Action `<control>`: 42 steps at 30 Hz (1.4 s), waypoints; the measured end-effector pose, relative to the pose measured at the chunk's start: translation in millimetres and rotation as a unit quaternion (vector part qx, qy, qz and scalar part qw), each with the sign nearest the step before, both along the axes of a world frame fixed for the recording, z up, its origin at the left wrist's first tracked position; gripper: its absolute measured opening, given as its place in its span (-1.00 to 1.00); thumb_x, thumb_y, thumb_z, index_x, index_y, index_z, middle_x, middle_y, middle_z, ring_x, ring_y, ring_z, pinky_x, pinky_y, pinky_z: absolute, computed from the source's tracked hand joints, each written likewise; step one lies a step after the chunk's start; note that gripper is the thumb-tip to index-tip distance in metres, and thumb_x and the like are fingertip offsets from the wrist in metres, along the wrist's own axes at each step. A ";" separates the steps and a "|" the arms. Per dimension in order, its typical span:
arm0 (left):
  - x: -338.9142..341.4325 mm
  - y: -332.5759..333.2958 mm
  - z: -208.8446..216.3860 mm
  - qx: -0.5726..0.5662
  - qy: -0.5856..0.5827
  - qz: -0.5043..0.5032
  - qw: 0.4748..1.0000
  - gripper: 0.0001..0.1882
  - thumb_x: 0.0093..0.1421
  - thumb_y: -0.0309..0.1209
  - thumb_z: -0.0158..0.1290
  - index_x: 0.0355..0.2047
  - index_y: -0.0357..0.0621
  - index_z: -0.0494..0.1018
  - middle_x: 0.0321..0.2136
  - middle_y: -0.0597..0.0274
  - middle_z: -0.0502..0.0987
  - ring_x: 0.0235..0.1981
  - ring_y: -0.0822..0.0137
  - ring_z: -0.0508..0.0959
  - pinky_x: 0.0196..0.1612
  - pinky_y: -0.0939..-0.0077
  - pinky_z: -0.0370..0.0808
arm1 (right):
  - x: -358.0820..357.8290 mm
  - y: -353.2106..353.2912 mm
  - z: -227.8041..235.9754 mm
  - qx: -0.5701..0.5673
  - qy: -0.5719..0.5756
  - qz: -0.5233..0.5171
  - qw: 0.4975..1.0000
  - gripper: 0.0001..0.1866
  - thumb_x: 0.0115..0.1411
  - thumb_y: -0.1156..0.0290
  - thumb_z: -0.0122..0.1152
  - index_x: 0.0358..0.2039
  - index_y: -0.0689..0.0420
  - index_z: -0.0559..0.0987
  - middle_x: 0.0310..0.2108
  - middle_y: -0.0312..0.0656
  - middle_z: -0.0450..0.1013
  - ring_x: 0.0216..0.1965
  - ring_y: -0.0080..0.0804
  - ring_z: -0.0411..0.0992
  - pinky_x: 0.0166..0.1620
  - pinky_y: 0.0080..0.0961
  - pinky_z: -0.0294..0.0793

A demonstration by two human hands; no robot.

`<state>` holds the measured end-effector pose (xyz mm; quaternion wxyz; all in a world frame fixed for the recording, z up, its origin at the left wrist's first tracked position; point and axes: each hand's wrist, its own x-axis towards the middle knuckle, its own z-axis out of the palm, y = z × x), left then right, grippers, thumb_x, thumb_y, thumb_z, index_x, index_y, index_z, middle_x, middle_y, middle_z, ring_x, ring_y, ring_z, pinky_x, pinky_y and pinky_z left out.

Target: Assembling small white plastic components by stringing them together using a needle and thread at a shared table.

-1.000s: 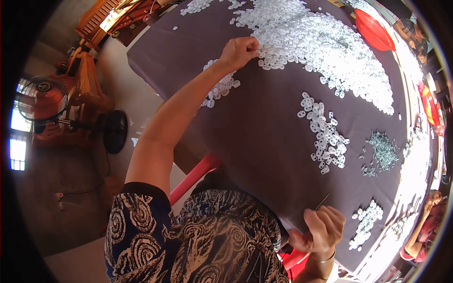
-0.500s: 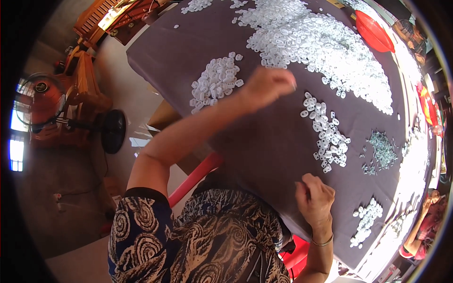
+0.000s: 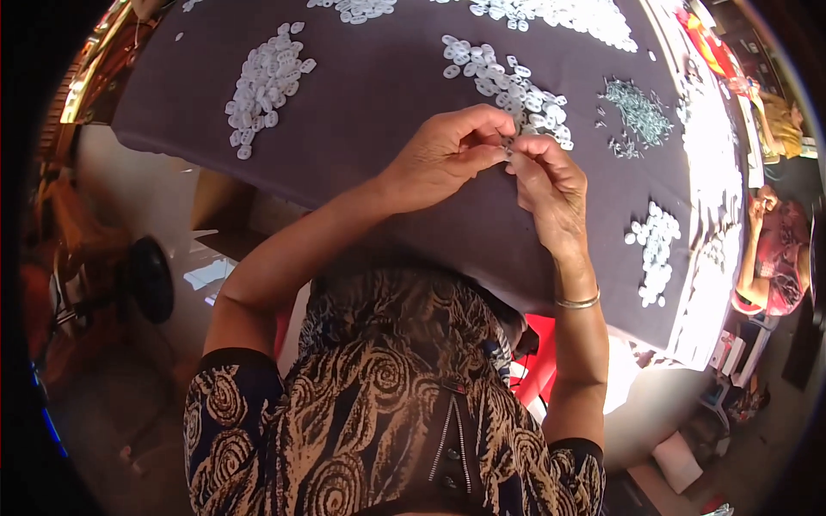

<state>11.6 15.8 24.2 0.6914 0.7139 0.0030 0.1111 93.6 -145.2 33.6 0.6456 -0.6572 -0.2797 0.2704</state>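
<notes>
Over the near part of the dark tablecloth, my left hand (image 3: 447, 159) and my right hand (image 3: 555, 193) meet fingertip to fingertip. Both are closed in a pinch. A tiny dark and pale bit shows between the fingertips, too small to name. Just beyond them lies a loose strip of small white oval plastic pieces with holes (image 3: 499, 77), partly hidden by my fingers. Right of that is a scatter of small dark grey-green metal pins or screws (image 3: 637, 112). A bracelet circles my right wrist.
More white pieces lie in a pile at the left (image 3: 267, 82), a small pile at the right (image 3: 656, 249) and a large heap at the far edge (image 3: 568, 10). Sunlight glares on the table's right side. Another person (image 3: 779, 249) sits beyond it. A black fan base (image 3: 151, 279) stands left.
My left hand has come back from beside the far heap to meet my right hand, which has moved forward. The view has shifted, so the piles appear higher and further left.
</notes>
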 end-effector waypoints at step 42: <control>-5.2 0.9 -18.7 -0.070 0.022 -0.035 0.997 -0.82 0.17 -0.62 0.06 -0.19 -0.26 0.44 -0.36 0.27 0.52 -0.38 0.54 0.51 -0.31 0.66 0.49 | -1.0 -7.0 -14.7 -0.047 -0.120 0.024 0.991 -0.95 0.13 0.57 0.07 -0.43 0.19 0.51 -0.55 -0.47 0.34 -0.49 -0.78 0.22 -0.46 -0.74 0.24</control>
